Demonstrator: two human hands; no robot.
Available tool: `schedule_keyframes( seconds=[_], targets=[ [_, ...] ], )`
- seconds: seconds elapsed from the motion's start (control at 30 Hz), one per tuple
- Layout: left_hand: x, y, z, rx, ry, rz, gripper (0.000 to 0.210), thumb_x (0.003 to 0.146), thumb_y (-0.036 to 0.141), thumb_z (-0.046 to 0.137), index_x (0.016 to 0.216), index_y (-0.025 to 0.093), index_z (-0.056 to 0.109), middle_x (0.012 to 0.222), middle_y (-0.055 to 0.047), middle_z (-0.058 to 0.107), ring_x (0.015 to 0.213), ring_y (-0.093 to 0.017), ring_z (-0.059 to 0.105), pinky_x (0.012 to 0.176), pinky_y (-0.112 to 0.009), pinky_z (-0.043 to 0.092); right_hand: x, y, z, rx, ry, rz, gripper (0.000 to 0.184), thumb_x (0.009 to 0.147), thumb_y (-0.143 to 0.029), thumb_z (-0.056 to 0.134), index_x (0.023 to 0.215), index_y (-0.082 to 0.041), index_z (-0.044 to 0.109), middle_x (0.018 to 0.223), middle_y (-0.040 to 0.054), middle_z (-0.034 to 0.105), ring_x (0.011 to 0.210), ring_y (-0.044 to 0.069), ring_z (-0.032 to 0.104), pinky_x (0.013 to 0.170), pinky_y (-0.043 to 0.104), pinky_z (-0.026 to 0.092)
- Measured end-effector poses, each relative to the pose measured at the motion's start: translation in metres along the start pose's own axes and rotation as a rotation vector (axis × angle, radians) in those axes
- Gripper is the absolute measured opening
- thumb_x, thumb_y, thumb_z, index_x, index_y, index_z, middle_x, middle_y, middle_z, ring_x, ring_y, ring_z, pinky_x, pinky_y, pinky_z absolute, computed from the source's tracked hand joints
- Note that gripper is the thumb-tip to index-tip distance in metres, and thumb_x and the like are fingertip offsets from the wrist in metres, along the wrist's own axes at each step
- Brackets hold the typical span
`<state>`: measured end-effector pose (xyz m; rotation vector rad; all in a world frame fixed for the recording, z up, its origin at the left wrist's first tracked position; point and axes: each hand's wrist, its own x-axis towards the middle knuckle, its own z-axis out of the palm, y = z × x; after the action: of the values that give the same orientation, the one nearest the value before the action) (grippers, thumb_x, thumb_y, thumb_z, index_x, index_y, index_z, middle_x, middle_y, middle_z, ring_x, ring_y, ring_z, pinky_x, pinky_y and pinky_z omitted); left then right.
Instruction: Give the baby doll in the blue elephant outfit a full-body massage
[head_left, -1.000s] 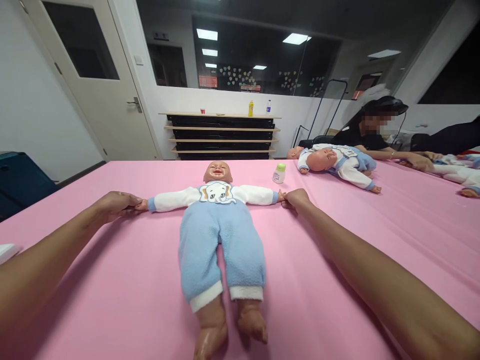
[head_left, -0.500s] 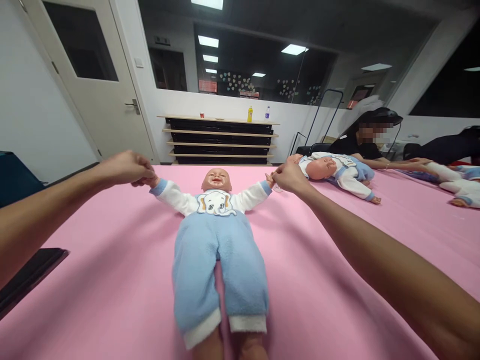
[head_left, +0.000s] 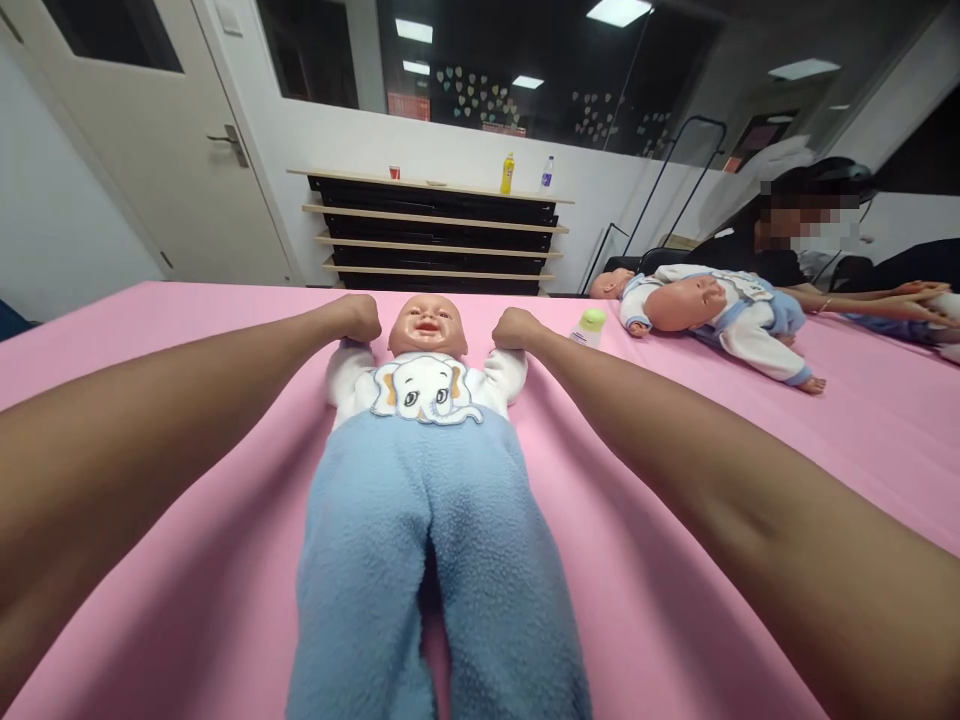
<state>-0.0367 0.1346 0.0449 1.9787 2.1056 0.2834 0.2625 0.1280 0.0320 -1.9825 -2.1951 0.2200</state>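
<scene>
The doll (head_left: 427,470) lay face-up mid-surface (head_left: 675,560). The left hand (head_left: 360,318) and right hand (head_left: 514,328) were closed around its wrists beside the head; gripping gently and moving both arms evenly seemed wisest.

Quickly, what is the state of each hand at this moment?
Left hand: closed in a fist beside the baby doll head, apparently on its arm.
Right hand: closed likewise on the other side.
</scene>
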Motion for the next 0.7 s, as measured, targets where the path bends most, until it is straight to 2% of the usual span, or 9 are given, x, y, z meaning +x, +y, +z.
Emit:
schedule_keyframes(
  seconds=[0.1, 0.17, 0.23, 0.33, 0.43, 0.53, 0.6, 0.7],
  targets=[
    [0.002, -0.01, 0.018, 0.147, 0.007, -0.026, 0.018, 0.044, 0.018, 0.075, 0.054, 0.017, 0.06, 0.062, -0.016, 0.062, 0.088, -0.04, 0.064, 0.073, -0.037, 0.048, -0.002, 0.005, 0.011, -0.11, -0.043, 0.065, 0.013, 0.075, -0.019, 0.071, 0.083, -0.009, 0.071, 0.086, 0.0161, 0.07, 0.088, 0.026, 0.068, 0.067, 0.023, 0.046],
    [-0.001, -0.014, 0.016, 0.145, 0.032, -0.015, 0.02, 0.045, 0.02, 0.076, 0.056, 0.017, 0.06, 0.065, -0.016, 0.063, 0.085, -0.037, 0.064, 0.072, -0.035, 0.047, -0.005, 0.006, 0.008, -0.083, -0.029, 0.1, 0.017, 0.076, -0.02, 0.069, 0.087, -0.007, 0.071, 0.088, 0.0166, 0.07, 0.085, 0.025, 0.068, 0.065, 0.023, 0.046],
    [-0.009, -0.014, 0.004, 0.125, 0.079, -0.005, 0.02, 0.047, 0.021, 0.077, 0.057, 0.016, 0.061, 0.064, -0.014, 0.062, 0.081, -0.033, 0.063, 0.069, -0.031, 0.045, -0.01, 0.006, -0.002, -0.01, 0.033, 0.12, 0.018, 0.076, -0.019, 0.069, 0.088, -0.006, 0.07, 0.087, 0.0164, 0.069, 0.082, 0.023, 0.067, 0.064, 0.023, 0.045],
    [-0.035, -0.011, -0.032, 0.084, 0.174, 0.015, 0.021, 0.054, 0.026, 0.077, 0.066, 0.015, 0.066, 0.065, -0.009, 0.064, 0.074, -0.021, 0.059, 0.065, -0.025, 0.041, -0.026, 0.007, -0.033, 0.112, 0.147, 0.114, 0.015, 0.075, -0.017, 0.071, 0.085, -0.006, 0.069, 0.081, 0.0151, 0.069, 0.074, 0.02, 0.063, 0.062, 0.024, 0.044],
    [-0.082, -0.008, -0.075, 0.015, 0.224, 0.062, 0.026, 0.064, 0.032, 0.074, 0.08, 0.013, 0.072, 0.071, -0.005, 0.068, 0.068, -0.012, 0.052, 0.061, -0.023, 0.037, -0.06, 0.008, -0.074, 0.181, 0.234, 0.066, 0.015, 0.074, -0.019, 0.073, 0.081, -0.006, 0.069, 0.073, 0.0131, 0.067, 0.069, 0.018, 0.059, 0.061, 0.025, 0.043],
    [-0.142, -0.012, -0.105, -0.021, 0.277, 0.079, 0.027, 0.073, 0.036, 0.067, 0.086, 0.014, 0.074, 0.077, -0.004, 0.07, 0.067, -0.012, 0.053, 0.059, -0.026, 0.036, -0.116, 0.009, -0.105, 0.192, 0.348, -0.025, 0.011, 0.077, -0.021, 0.07, 0.077, -0.009, 0.069, 0.069, 0.01, 0.067, 0.066, 0.017, 0.056, 0.06, 0.026, 0.04],
    [-0.183, -0.019, -0.109, -0.013, 0.277, 0.076, 0.028, 0.074, 0.04, 0.065, 0.087, 0.017, 0.075, 0.078, -0.004, 0.071, 0.068, -0.014, 0.057, 0.058, -0.028, 0.036, -0.159, 0.01, -0.113, 0.181, 0.408, -0.079, 0.012, 0.079, -0.021, 0.066, 0.072, -0.011, 0.069, 0.068, 0.008, 0.066, 0.062, 0.015, 0.054, 0.058, 0.027, 0.036],
    [-0.239, -0.034, -0.093, 0.019, 0.228, 0.082, 0.032, 0.073, 0.05, 0.065, 0.086, 0.022, 0.072, 0.083, -0.002, 0.072, 0.073, -0.019, 0.062, 0.059, -0.028, 0.04, -0.219, 0.013, -0.102, 0.191, 0.407, -0.136, 0.022, 0.084, -0.023, 0.057, 0.066, -0.014, 0.065, 0.065, 0.0062, 0.065, 0.058, 0.014, 0.052, 0.055, 0.027, 0.033]
  ],
)
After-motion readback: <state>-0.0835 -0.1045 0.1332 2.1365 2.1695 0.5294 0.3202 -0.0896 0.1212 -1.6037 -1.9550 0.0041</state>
